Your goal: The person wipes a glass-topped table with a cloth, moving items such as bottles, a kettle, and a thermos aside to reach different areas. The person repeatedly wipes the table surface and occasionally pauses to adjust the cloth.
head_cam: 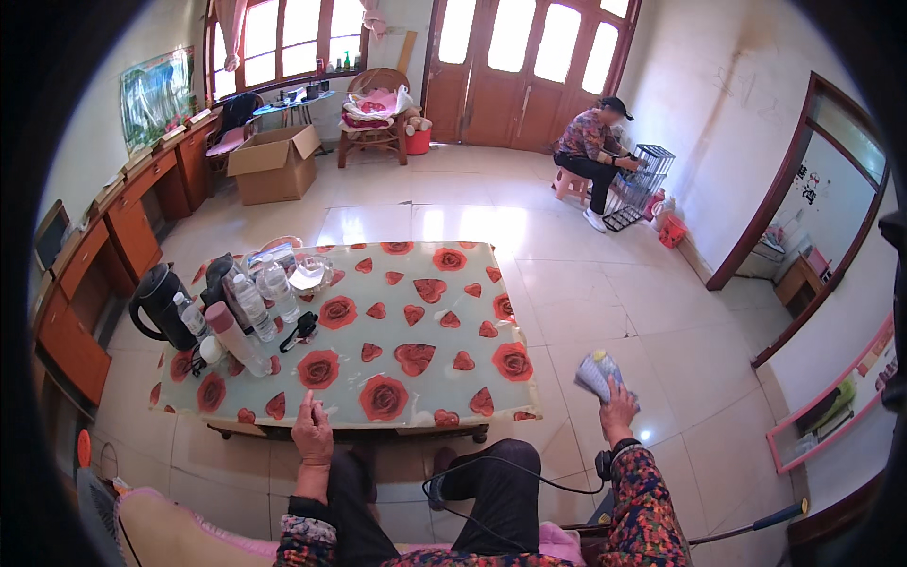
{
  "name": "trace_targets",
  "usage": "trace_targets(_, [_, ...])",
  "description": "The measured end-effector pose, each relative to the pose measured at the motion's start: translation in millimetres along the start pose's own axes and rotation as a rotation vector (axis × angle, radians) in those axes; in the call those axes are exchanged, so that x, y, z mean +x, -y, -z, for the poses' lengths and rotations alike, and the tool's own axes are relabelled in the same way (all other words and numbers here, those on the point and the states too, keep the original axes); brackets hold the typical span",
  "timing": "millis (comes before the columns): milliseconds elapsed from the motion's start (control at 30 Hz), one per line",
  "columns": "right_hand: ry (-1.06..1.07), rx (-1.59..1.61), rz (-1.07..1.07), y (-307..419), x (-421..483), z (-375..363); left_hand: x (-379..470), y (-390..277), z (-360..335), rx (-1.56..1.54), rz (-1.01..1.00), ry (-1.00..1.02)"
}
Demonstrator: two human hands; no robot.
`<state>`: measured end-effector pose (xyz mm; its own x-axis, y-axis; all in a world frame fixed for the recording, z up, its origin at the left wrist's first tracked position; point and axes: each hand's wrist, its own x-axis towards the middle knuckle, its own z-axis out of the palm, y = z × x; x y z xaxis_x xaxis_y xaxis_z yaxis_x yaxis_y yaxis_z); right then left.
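My right hand (pixel 619 411) grips a crumpled grey-blue bundle (pixel 597 374) with a small yellow patch, perhaps cloth or gloves. It is held out over the tiled floor, right of the table. My left hand (pixel 312 434) is at the table's near edge, index finger pointing forward and the other fingers curled; whether anything small is between them cannot be told. Before me stands a low table with a rose-and-heart plastic tablecloth (pixel 439 383). A dark cable (pixel 510 476) runs over my lap to a black device (pixel 603 465) at my right wrist.
Crowded on the table's left are a black kettle (pixel 164 305), water bottles (pixel 254 306), a pink-capped bottle (pixel 237 337) and a glass bowl (pixel 312 275). A cardboard box (pixel 273 166) stands beyond. Far right, a person (pixel 592 149) sits on a stool beside a metal rack (pixel 641 184).
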<state>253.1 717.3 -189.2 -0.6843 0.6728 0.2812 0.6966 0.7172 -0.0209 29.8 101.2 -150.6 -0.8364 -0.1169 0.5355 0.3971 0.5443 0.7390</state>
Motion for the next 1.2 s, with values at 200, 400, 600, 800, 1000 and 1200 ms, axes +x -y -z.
trace_targets(200, [-0.105, 0.205, 0.298, 168, 41, 3, -23, 31, -2, 0.164, 0.081, -0.106])
trace_targets(400, [0.054, 0.368, 0.786, 449, -85, -15, -22, 40, 5, 0.040, 0.151, -0.129])
trace_targets(600, [0.249, 0.400, 1.127, 563, -153, 16, -18, 36, 10, 0.064, 0.123, -0.116])
trace_targets(800, [0.192, 0.493, 1.159, 454, -104, -11, -20, 40, 5, -0.001, 0.159, -0.080])
trace_targets(1000, [0.299, 0.110, 0.493, 291, -29, 9, -23, 44, 4, -0.039, 0.171, -0.116])
trace_targets(1200, [0.322, 0.165, 0.153, 291, 3, 42, -17, 46, 4, -0.133, 0.321, -0.119])
